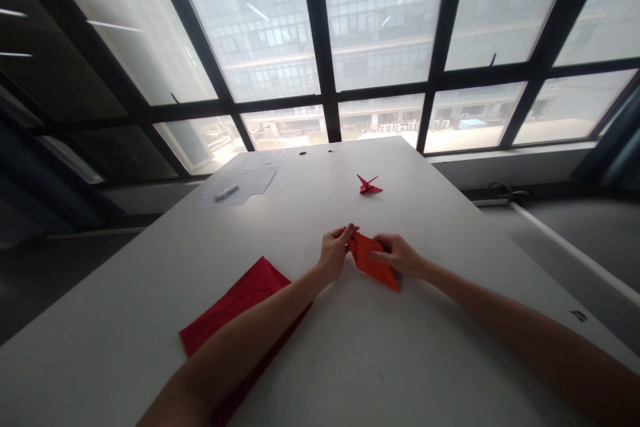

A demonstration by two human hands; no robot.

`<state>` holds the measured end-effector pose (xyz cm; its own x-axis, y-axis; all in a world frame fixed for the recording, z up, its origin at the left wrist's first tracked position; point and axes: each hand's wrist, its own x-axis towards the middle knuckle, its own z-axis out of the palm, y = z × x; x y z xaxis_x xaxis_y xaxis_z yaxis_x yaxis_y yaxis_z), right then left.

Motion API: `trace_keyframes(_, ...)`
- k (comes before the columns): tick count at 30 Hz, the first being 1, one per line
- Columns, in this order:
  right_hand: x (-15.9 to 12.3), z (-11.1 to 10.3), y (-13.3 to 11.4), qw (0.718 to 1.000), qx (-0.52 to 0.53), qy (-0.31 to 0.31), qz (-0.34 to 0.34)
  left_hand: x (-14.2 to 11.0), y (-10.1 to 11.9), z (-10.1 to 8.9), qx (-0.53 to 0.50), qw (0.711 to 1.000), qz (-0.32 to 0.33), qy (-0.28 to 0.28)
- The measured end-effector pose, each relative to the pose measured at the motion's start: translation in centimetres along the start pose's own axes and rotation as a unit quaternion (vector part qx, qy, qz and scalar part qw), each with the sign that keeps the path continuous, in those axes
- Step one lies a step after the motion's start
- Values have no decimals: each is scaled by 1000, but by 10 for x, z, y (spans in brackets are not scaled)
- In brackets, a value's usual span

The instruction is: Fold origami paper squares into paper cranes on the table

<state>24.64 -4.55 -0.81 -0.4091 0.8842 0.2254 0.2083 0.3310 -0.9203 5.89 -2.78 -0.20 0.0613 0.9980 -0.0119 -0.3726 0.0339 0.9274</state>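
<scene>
Between my hands, just above the white table (430, 353), is a folded orange sheet of paper (373, 260) with pointed ends. My left hand (336, 252) pinches its upper left tip between thumb and fingers. On the other side, my right hand (397, 255) grips the right edge, thumb on the face and fingers partly hidden behind. A red sheet of paper (245, 297) with crease lines lies flat under my left forearm, which covers part of it. Beyond my hands sits a small red origami crane (369, 185).
Several white papers (250, 180) lie at the far left of the table, with a white cylindrical object (227, 192) on them. Large windows with dark frames (327, 107) stand behind the far edge. A small dark mark (579, 315) is near the right edge.
</scene>
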Motion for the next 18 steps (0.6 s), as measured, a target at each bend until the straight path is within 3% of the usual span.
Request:
trace_keyframes(5, 3, -13, -2, 992, 27, 101, 71, 6, -3, -6, 77, 996, 30, 38)
trace_keyframes(7, 4, -22, 1, 992, -15, 87, 87, 5, -2, -7, 177, 979, 91, 37)
trace_keyframes(9, 5, -27, 5, 994, -59, 52, 69, 1, 0, -6, 298, 934, 197, 11)
trace_keyframes(11, 5, -28, 8, 993, -106, 36, 39, -5, 1, -5, 401, 868, 286, -61)
trace_keyframes(13, 4, -26, 11, 983, -175, 48, 12, -12, 1, -2, 469, 811, 305, -169)
trace_keyframes(15, 2, -24, 11, 964, -256, 70, -14, -17, 0, -1, 525, 759, 299, -242)
trace_keyframes(18, -2, -25, 9, 935, -336, 101, -45, -18, 0, -1, 567, 728, 278, -267)
